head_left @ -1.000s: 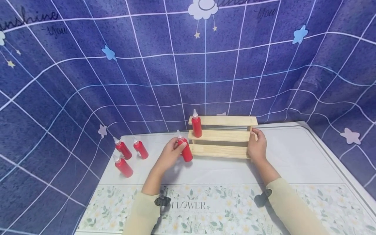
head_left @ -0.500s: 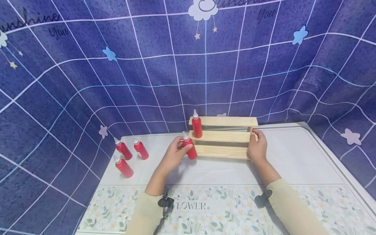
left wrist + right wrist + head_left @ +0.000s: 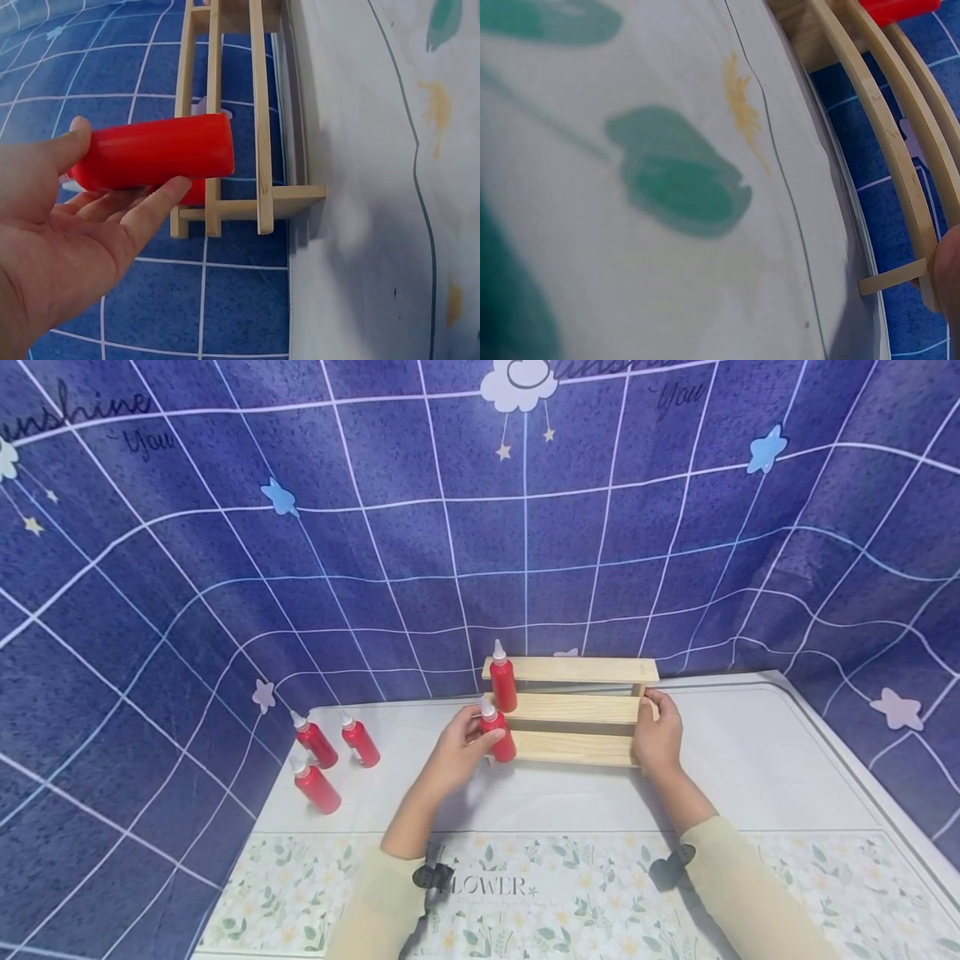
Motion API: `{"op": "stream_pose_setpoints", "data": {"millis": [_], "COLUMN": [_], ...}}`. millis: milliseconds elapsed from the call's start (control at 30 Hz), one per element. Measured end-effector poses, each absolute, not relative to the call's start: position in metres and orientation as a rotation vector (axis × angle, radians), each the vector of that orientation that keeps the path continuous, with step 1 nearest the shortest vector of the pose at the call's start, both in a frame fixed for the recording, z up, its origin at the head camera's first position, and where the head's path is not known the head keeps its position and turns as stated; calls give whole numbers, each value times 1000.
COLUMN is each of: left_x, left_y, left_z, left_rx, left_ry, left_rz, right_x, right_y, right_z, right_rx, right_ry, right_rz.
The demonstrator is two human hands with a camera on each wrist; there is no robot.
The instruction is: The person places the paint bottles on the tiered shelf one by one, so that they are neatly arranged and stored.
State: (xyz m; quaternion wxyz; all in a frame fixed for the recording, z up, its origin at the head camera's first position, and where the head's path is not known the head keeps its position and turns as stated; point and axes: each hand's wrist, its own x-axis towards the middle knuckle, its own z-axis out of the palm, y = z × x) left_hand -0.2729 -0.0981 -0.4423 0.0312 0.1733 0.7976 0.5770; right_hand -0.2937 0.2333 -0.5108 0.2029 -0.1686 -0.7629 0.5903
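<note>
My left hand [image 3: 457, 752] grips a red squeeze bottle [image 3: 498, 737] with a pale pointed cap, near the left end of the lowest shelf. In the left wrist view the thumb and fingers wrap this bottle [image 3: 161, 150], which appears raised in front of the slats. The wooden three-tier rack [image 3: 577, 746] stands at the back of the table. A second red bottle [image 3: 503, 687] is upright on the left of its middle shelf. My right hand [image 3: 658, 735] holds the rack's right end, its thumb in front; in the right wrist view only a bit of hand [image 3: 949, 277] shows.
Several more bottles stand at the table's left: a rear one [image 3: 316, 743], one to its right [image 3: 361, 743] and a front one [image 3: 317, 788]. A flower-print strip [image 3: 540, 927] covers the table's near part. A blue grid curtain [image 3: 420, 543] hangs behind.
My left hand has carried its bottle rightward and slightly up, from beside the rack to in front of its lowest shelf's left end. The right hand stays at the rack.
</note>
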Motion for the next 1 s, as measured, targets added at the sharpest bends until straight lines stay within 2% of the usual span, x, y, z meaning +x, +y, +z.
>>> {"op": "stream_pose_setpoints", "data": {"millis": [1000], "left_x": [-273], "left_y": [-70], "left_z": [-441], "left_rx": [626], "left_ry": [2427], "left_rz": [1835], "right_x": [-294], "right_y": [233], "right_z": [-509], "right_rx": [-472], "right_ry": [-2122], "right_rz": [1660]}}
